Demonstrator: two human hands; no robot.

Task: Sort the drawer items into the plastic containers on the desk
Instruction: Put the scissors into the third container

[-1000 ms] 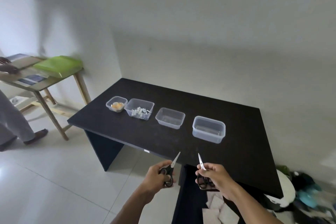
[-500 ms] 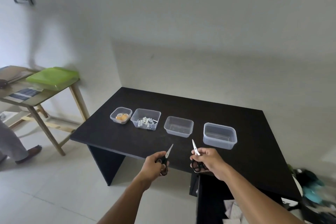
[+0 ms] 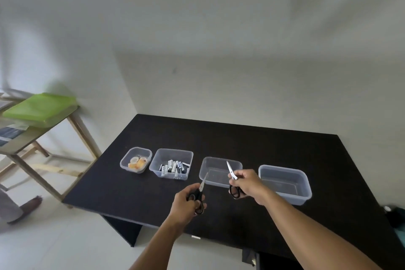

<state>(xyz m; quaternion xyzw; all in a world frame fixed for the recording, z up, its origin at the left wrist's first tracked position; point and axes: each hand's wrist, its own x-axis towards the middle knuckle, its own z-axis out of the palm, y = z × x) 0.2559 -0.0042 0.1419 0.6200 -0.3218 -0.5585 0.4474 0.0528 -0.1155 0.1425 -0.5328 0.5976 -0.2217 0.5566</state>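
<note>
Head view, hands over a black worktop (image 3: 263, 144). Left hand (image 3: 186, 201) grips the black handles of one pair of scissors (image 3: 202, 184), blades up. Right hand (image 3: 247, 183) grips a second pair of scissors (image 3: 230, 170), whose blades overlap the third container (image 3: 219, 160) in this view. Four clear plastic containers stand in a row:
- small container (image 3: 125, 162), holding orange and white items
- second container (image 3: 173, 153), holding batteries (image 3: 173, 166)
- third container
- fourth container (image 3: 285, 169), to the right

At far left, a green tray (image 3: 41, 108) lies on a wooden side table (image 3: 83, 133).
</note>
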